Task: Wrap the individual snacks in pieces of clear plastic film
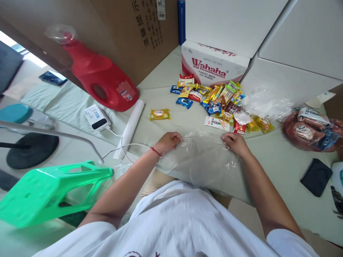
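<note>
- While the clear plastic bag (203, 160) lies flat on the pale mat (270, 167) right in front of the person, both hands are clamped on its far edge.
- Left hand (168, 142), red string on the wrist, is fisted around the bag's corner at roughly 10 o'clock of the bag.
- Right hand (235, 142) is curled onto the corner at 2 o'clock, fingers pinching the film.
- Snack pile (217, 101) sits at 12 o'clock from the hands, near the bag. A white packet (216, 123) lies just past the bag's edge; can't tell if they touch.
- One lone yellow packet (160, 114) is at 11 o'clock of the left hand, apart from the pile.
- Wahaha box (214, 66) stands right behind the pile, also 12 o'clock.
- Red jug (99, 78) lies on its side at 10 o'clock, with a power bank (96, 117) and its white cable just below it.
- Green stool (50, 189) is tipped over at 8 o'clock.
- Over at 3 o'clock there's a reddish sack of packets (308, 130), and a black wallet (316, 176) at 4.
</note>
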Available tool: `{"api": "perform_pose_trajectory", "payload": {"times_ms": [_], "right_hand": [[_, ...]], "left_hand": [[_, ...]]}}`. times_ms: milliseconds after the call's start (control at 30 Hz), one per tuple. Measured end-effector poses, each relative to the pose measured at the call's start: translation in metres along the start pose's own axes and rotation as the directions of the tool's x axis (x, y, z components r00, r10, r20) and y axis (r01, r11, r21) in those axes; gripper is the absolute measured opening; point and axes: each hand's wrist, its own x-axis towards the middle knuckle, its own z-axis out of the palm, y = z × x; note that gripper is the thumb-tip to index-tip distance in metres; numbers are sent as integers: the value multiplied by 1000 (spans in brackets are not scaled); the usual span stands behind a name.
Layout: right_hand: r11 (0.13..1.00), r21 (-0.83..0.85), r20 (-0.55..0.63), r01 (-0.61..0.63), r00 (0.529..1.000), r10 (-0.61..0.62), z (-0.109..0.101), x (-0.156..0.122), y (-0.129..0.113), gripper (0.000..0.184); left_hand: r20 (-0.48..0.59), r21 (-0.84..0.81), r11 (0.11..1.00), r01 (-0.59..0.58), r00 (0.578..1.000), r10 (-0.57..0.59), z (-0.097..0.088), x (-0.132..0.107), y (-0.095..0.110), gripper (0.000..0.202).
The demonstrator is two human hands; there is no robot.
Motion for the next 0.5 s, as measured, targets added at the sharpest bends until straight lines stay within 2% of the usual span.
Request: {"api": "perform_pose_trajectory", "payload": {"times_ms": [33, 100, 133, 200, 233, 267, 300, 333, 367, 400, 433, 467, 500], "right_hand": [[995, -78, 1, 57, 998, -58, -1, 10, -5, 49], [962, -217, 28, 168, 986, -166, -1, 29, -15, 44], [937, -269, 57, 222, 975, -215, -1, 37, -21, 42], [884, -340, 139, 322, 946, -292, 1, 52, -31, 38], [858, -364, 179, 362, 932, -317, 3, 59, -36, 36], [837, -383, 214, 391, 919, -331, 5, 65, -39, 34], [821, -397, 241, 409, 910, -337, 8, 70, -42, 33], [812, -404, 262, 422, 904, -339, 11, 74, -44, 33], [809, -398, 277, 432, 898, -342, 14, 78, -46, 33], [818, -376, 284, 435, 894, -345, 16, 81, -48, 33], [841, -334, 279, 426, 897, -343, 18, 83, -49, 35], [877, -272, 264, 395, 908, -326, 17, 84, -50, 40], [920, -192, 249, 341, 924, -291, 15, 83, -49, 48]], "left_hand": [[-43, 44, 999, 5, 999, -3, -6, 0, 1, 17], [-230, 167, 986, -18, 972, 57, -15, -4, 6, 15], [-341, 235, 971, -35, 933, 116, -18, -8, 11, 15], [-524, 342, 938, -58, 817, 242, -16, -19, 25, 26], [-567, 379, 922, -81, 767, 300, -11, -25, 33, 33], [-570, 417, 900, -123, 736, 365, -3, -30, 42, 38], [-533, 465, 864, -191, 719, 446, 8, -33, 49, 38], [-394, 534, 781, -324, 722, 569, 20, -34, 55, 34], [-171, 572, 670, -474, 730, 662, 33, -31, 58, 30], [68, 570, 564, -598, 718, 692, 46, -26, 59, 27], [264, 556, 482, -677, 694, 670, 57, -18, 57, 25], [370, 567, 430, -702, 684, 628, 67, -8, 52, 27], [401, 605, 402, -687, 700, 591, 73, 1, 46, 31]]}}
